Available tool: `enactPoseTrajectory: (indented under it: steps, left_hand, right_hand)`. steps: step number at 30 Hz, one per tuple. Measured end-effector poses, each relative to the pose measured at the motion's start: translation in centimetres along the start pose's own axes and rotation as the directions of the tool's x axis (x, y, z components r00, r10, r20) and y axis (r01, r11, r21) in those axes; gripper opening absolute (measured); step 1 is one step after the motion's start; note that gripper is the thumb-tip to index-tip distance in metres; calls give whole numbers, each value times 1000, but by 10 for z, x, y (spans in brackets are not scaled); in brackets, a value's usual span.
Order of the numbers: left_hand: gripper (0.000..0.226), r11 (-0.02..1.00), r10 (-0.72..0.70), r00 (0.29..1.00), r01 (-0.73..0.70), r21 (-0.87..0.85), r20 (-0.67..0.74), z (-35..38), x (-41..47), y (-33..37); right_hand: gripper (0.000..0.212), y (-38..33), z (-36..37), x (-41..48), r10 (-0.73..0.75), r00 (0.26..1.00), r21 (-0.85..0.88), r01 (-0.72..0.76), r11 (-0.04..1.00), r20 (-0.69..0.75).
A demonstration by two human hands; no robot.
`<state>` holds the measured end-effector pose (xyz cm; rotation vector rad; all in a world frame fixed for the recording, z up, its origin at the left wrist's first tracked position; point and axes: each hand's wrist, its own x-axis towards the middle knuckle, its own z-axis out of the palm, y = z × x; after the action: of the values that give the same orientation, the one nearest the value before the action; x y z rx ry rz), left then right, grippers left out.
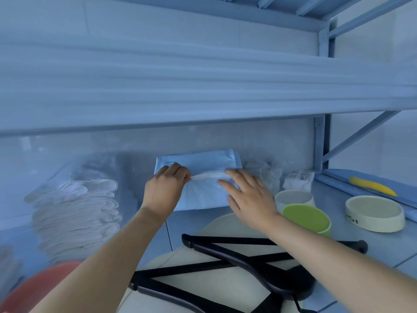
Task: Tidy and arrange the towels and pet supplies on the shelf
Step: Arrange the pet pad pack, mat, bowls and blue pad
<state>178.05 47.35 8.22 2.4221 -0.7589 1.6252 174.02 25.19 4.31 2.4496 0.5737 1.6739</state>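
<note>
Nearest, black hangers (237, 267) lie loose on the shelf (383, 247), apparently unsorted. A green bowl (305, 218) and a cream bowl (374, 213) stand at right. The left hand (165, 188) pinches the blue pack's (198, 164) white flap. The right hand (248, 199), fingers spread, presses it. The towels (76, 213) are stacked at left. The pack lies rearward, near the pale wall (259, 136).

One pale blue soft plastic pack (198, 190) lies at centre. One stack of white folded towels (76, 213) sits at nine o'clock. Three round bowls sit at three to four o'clock: a cream lettered bowl (374, 214), a plain cream bowl (293, 196) and a green bowl (304, 219). Two black plastic coat hangers (237, 241) lie at six o'clock. One yellow curved tool (372, 185) lies at three o'clock.
</note>
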Motion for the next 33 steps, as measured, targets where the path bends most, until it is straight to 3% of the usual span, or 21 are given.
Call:
enactPoseTrajectory:
  steps: [3,6,8,13,16,21,26,33]
  left_hand:
    - [14,1000,16,995,-15,7,-94,-14,10,1]
    - [11,1000,10,991,-12,-11,-131,-22,13,3]
    - [11,1000,6,991,-8,-16,-134,-24,11,5]
    - [8,997,-49,989,40,-63,-138,-27,4,5]
    - [28,1000,-16,995,17,9,-94,-27,-13,-1]
    - [43,999,2,1000,-3,49,25,-19,-45,-10]
    - [64,999,-35,992,34,14,123,-17,-47,-2]
    - [51,998,43,999,-43,53,-8,-21,-30,4]
  right_hand:
    - [44,1,-5,-5,-45,999,-25,45,999,29]
    - [72,4,-8,-3,-47,993,-13,49,999,112]
    - [79,4,-7,1,-41,991,1,41,999,127]
    - [72,2,6,1,-42,999,82,40,996,25]
    - [73,3,12,0,-36,999,117,35,993,0]
    - [73,4,17,3,-33,999,121,32,992,8]
    - [71,3,20,0,-8,1000,165,6,986,9]
    - [57,10,12,10,75,989,260,-40,965,-126]
